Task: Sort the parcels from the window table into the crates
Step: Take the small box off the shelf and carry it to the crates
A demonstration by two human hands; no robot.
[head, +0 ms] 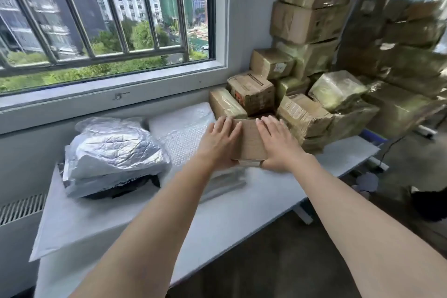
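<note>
- Parcels in brown tape-wrapped cardboard [312, 22] stand piled from 12 to 3 o'clock on the white table [217, 220], the tallest stack against the wall beside the window [104, 14]
- Small box [250, 143] sits at the near foot of that pile, just right of centre, its top facing up and its far edge close to the parcels behind
- Left hand [219, 144] lies along the box's left side, fingers straight and together, tips reaching over the far top corner; it presses rather than curls
- Right hand [278, 143] mirrors it on the right side, fingers extended flat on the top edge, thumb down by the near corner
- Both hands squeeze the box between the palms; whether it rests on the table or is lifted cannot be told
- Silver bags [113, 152], crinkled and stacked, lie at 9 o'clock from the box, well apart from it
- Bubble mailer [183, 128] lies between the bags and the box, touching the left hand's side of the scene
- Right-hand pile at 2 o'clock is blurred
</note>
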